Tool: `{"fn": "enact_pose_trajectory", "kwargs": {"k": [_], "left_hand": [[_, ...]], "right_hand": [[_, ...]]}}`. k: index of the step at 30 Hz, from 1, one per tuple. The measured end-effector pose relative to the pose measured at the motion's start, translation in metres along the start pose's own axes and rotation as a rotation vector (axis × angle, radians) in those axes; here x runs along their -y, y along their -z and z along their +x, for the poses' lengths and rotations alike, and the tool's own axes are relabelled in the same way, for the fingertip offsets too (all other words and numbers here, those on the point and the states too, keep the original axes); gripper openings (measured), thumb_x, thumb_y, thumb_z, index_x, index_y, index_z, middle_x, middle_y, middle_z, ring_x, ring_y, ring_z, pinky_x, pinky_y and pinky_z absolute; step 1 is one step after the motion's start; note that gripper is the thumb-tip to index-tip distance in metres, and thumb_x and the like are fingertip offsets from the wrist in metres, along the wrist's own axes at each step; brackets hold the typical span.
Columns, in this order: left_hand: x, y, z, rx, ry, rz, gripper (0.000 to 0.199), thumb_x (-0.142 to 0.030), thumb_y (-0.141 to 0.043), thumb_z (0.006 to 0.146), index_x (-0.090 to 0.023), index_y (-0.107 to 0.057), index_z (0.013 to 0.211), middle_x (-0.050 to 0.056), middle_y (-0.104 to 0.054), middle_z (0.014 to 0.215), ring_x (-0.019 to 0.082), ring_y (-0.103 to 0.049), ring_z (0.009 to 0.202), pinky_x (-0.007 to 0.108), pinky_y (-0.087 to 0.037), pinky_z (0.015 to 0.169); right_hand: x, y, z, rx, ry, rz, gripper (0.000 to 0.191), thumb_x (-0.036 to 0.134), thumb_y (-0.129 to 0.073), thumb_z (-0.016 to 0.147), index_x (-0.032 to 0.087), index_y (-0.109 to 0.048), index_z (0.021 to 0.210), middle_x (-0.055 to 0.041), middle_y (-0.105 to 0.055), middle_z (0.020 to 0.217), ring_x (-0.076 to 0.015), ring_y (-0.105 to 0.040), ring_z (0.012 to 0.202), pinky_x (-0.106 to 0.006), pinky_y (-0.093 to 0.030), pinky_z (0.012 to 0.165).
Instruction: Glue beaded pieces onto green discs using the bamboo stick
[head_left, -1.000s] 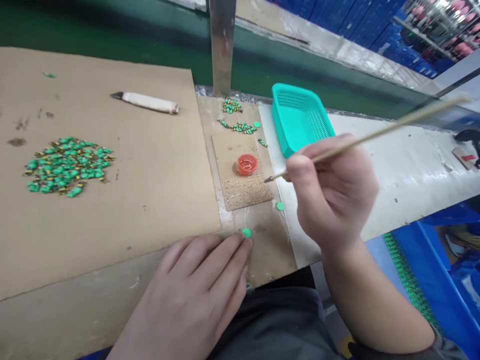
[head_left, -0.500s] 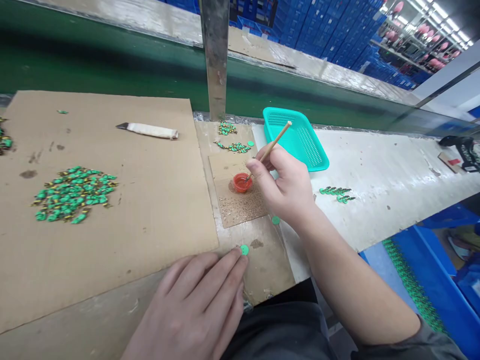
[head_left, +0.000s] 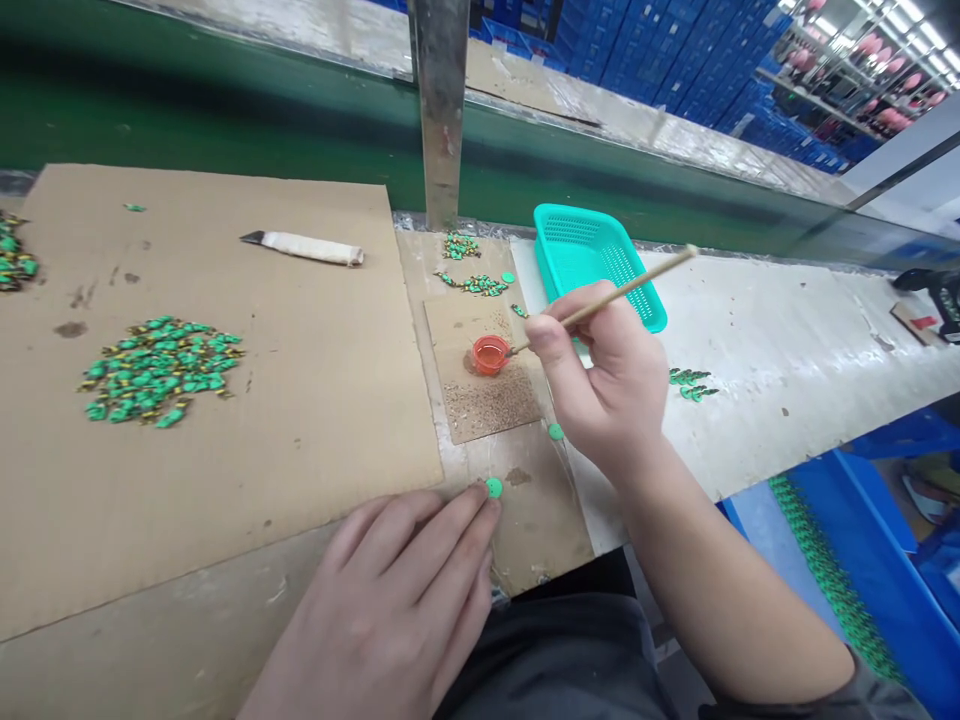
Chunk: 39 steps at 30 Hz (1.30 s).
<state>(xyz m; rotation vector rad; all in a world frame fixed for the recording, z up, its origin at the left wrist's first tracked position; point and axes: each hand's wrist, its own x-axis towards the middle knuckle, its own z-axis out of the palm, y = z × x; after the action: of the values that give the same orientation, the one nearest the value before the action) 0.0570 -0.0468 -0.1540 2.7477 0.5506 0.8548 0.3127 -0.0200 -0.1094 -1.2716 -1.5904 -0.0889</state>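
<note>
Right grip (head_left: 611,375) clamped on thin stick (head_left: 637,288), tip at red cup (head_left: 488,372); nudge could topple cup. Left grip (head_left: 405,575) touches green disc (head_left: 495,488) on desk (head_left: 551,525), cannot tell whether pinched; light pressure could let disc skid.

A single camera, worn on the head, looks forward and down across the workbench (head_left: 780,340) from above the person's lap (head_left: 555,660). The left hand (head_left: 397,580) is low in the frame, near the lens; a red cup (head_left: 490,369) sits mid-frame, the right hand (head_left: 609,385) beside it. The tilted view reaches blue crates (head_left: 660,50) far behind.
</note>
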Motion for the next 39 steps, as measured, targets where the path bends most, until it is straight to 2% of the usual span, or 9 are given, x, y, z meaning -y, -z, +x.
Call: {"fn": "enact_pose_trajectory", "kwargs": {"k": [3,9,14,19,23,29,39], "left_hand": [[-0.002,0.0,-0.001,0.015,0.015,0.014,0.032,-0.016,-0.06,0.116,-0.015,-0.081,0.14,0.006,-0.088,0.135,0.027,-0.07,0.114,0.048,-0.049,0.103],[-0.004,-0.001,-0.002,0.015,0.029,0.034,0.032,-0.016,-0.06,0.116,-0.016,-0.08,0.141,0.006,-0.087,0.134,0.027,-0.071,0.112,0.048,-0.051,0.103],[-0.004,-0.002,-0.002,0.026,0.022,0.035,0.033,-0.015,-0.06,0.116,-0.016,-0.08,0.142,0.007,-0.087,0.133,0.028,-0.071,0.112,0.05,-0.05,0.104],[-0.002,-0.001,-0.001,0.021,0.028,0.017,0.031,-0.015,-0.062,0.116,-0.014,-0.079,0.142,0.007,-0.087,0.133,0.028,-0.069,0.113,0.049,-0.05,0.104],[-0.001,0.0,-0.001,0.045,0.005,0.003,0.03,-0.013,-0.064,0.115,-0.012,-0.078,0.143,0.008,-0.086,0.137,0.028,-0.068,0.116,0.049,-0.05,0.104],[-0.003,0.001,-0.001,0.054,0.006,0.0,0.028,-0.014,-0.062,0.116,-0.014,-0.078,0.14,0.008,-0.086,0.141,0.027,-0.07,0.116,0.049,-0.051,0.104],[-0.002,0.0,-0.002,0.063,0.012,0.017,0.033,-0.017,-0.062,0.115,-0.014,-0.077,0.145,0.008,-0.085,0.146,0.029,-0.072,0.116,0.05,-0.053,0.103]], "right_hand": [[0.011,0.008,-0.014,-0.045,-0.024,0.029,0.015,0.028,-0.069,0.119,0.029,-0.066,0.104,0.0013,-0.071,0.091,-0.0176,-0.069,0.08,-0.035,-0.06,0.077],[0.007,0.013,-0.033,0.096,-0.092,-0.038,0.017,0.027,-0.071,0.116,0.027,-0.067,0.099,-0.0007,-0.078,0.092,-0.0187,-0.074,0.083,-0.034,-0.062,0.079],[-0.001,0.008,-0.033,0.131,-0.074,-0.041,0.023,0.029,-0.069,0.117,0.026,-0.066,0.095,-0.0008,-0.079,0.091,-0.0181,-0.073,0.08,-0.033,-0.062,0.08],[0.009,0.017,-0.036,0.071,-0.083,-0.04,0.016,0.026,-0.071,0.116,0.026,-0.067,0.101,-0.0002,-0.076,0.091,-0.0179,-0.072,0.082,-0.033,-0.061,0.079],[0.026,0.023,-0.053,0.042,-0.117,0.079,0.012,0.021,-0.069,0.115,0.027,-0.065,0.106,0.0005,-0.072,0.091,-0.0181,-0.071,0.081,-0.034,-0.062,0.076],[0.036,0.02,-0.077,0.161,-0.102,0.22,0.013,0.016,-0.07,0.113,0.025,-0.063,0.107,-0.0003,-0.072,0.09,-0.0167,-0.071,0.079,-0.032,-0.063,0.074],[0.036,0.02,-0.079,0.212,-0.14,0.23,0.013,0.021,-0.068,0.116,0.027,-0.062,0.106,-0.0005,-0.072,0.09,-0.0177,-0.071,0.08,-0.035,-0.064,0.077]]}}
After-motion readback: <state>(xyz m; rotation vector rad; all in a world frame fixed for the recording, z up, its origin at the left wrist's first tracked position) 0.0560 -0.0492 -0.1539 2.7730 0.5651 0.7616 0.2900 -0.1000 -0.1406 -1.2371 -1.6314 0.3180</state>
